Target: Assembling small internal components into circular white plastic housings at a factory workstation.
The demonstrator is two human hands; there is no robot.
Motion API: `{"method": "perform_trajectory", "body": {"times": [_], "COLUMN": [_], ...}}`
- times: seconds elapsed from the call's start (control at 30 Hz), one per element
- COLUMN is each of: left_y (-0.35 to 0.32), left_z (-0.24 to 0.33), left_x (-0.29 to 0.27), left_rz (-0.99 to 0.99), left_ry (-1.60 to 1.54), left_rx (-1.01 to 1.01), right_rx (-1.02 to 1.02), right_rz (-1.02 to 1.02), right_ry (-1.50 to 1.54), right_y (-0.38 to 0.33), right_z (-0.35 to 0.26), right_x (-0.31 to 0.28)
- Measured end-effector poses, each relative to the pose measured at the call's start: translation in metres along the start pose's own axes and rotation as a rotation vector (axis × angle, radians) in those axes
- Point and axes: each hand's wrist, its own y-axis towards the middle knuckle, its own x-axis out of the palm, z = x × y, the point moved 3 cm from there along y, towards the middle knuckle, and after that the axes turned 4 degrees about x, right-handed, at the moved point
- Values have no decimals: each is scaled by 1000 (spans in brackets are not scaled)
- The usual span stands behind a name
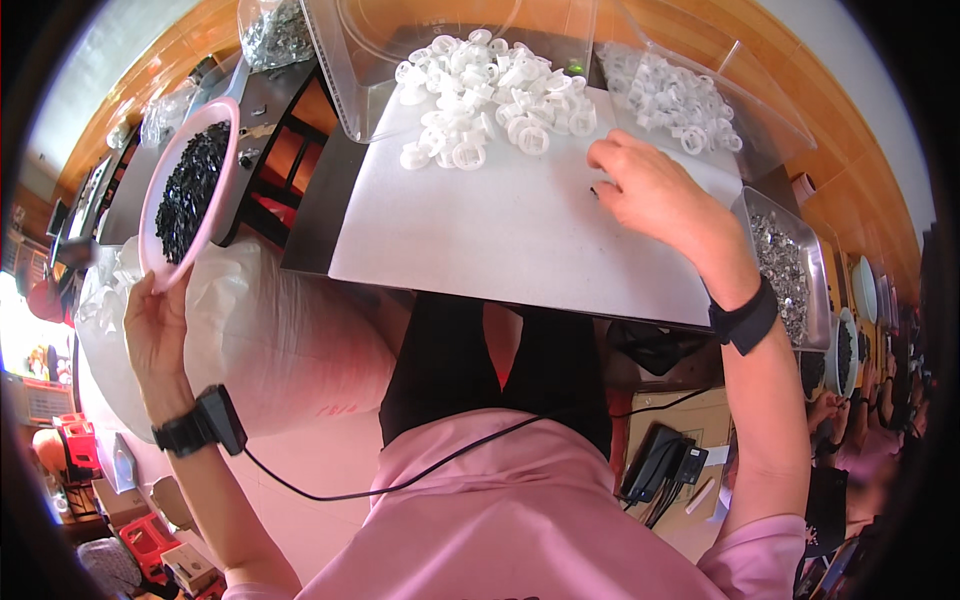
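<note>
Centrally, white rings point(490, 95); at left, a bowl point(229, 160) of black strips point(193, 195)

The left grip point(160, 325) is closed on the near rim of the pink bowl, which lies to the left of the counter point(308, 243); whether anything else supports the bowl cannot be told. The right grip point(650, 185) is above the white sheet point(450, 235) on the counter, just right of the rings, its thumb and forefinger partly apart. A small black piece point(594, 191) shows at the thumb's tip; whether it is pinched or merely touched cannot be told. The rings form a loose pile on the far part of the sheet, before a clear bin point(345, 90). At far right, more rings lie in a clear tray point(765, 125), and a metal tray point(823, 275) of small parts is near the right forearm. A black band encircles each wrist; a cable point(340, 497) runs from the left one across the lap.
</note>
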Motion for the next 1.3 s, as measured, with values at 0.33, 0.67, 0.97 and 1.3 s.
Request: {"method": "perform_trajectory", "body": {"times": [0.33, 0.67, 0.97, 1.3], "left_y": [-66, -81, -79, -90], "left_z": [-84, -164, -185, -183], "left_x": [128, 186, 194, 200], "left_rz": [-264, -364, -396, -368], "left_ry": [310, 306, 306, 344], "left_rx": [-163, -454, -521, -509], "right_rx": [-366, -305, -325, -405], "right_rz": [259, 7, -98, -21], "right_ry": [404, -37, -2, 110], "right_y": [-3, -12, -6, -8], "right_z": [-84, -87, -71, -66], "right_x": [-70, -21, -15, 3]}}
